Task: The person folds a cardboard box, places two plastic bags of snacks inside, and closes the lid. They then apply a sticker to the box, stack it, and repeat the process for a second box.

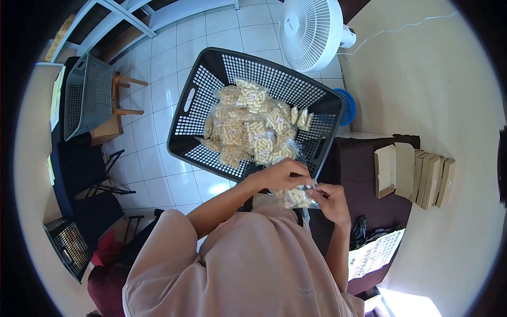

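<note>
Snack bag (296,197) (clear plastic) between hands (309,187)

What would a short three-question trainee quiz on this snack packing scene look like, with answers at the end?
1. True or false: both hands are on one clear packet of snacks.
2. Where does the heap of filled packets lie? A) in the dark basket B) on the folded boxes C) on the floor tiles
3. Fill in: the white ____ stands on the floor beyond the basket.

Key
1. True: the left hand grips it from above and the right hand from the side.
2. A
3. fan
</note>
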